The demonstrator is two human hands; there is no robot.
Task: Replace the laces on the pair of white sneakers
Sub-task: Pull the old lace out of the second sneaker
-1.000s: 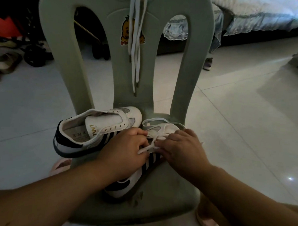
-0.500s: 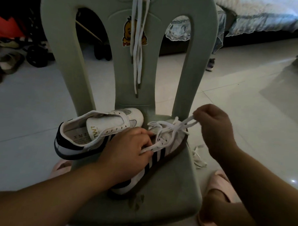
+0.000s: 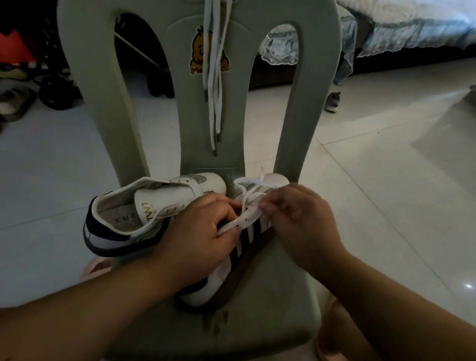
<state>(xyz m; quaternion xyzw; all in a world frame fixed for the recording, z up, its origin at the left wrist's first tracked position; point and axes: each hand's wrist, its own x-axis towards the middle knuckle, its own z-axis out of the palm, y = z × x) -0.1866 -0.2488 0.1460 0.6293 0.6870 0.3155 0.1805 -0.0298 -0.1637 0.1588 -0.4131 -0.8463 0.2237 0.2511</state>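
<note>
Two white sneakers with dark stripes lie on the seat of a pale green plastic chair (image 3: 275, 304). The left sneaker (image 3: 148, 212) has no lace and shows its open tongue. The right sneaker (image 3: 239, 251) lies under my hands with a white lace (image 3: 247, 197) threaded through its eyelets. My left hand (image 3: 199, 233) grips the sneaker's upper and pinches a strand of the lace. My right hand (image 3: 300, 218) pinches the lace over the eyelets. Spare white laces (image 3: 215, 78) hang down the chair back.
The chair back carries a yellow duck sticker (image 3: 199, 50). Pink slippers (image 3: 330, 342) sit on the tiled floor beside the chair. A bed (image 3: 418, 27) stands at the back right, and shoes and a stroller wheel (image 3: 55, 90) at the back left.
My right hand, which had pulled the lace out to the right half a second ago, has come back onto the sneaker's eyelets. My left hand stays on the shoe.
</note>
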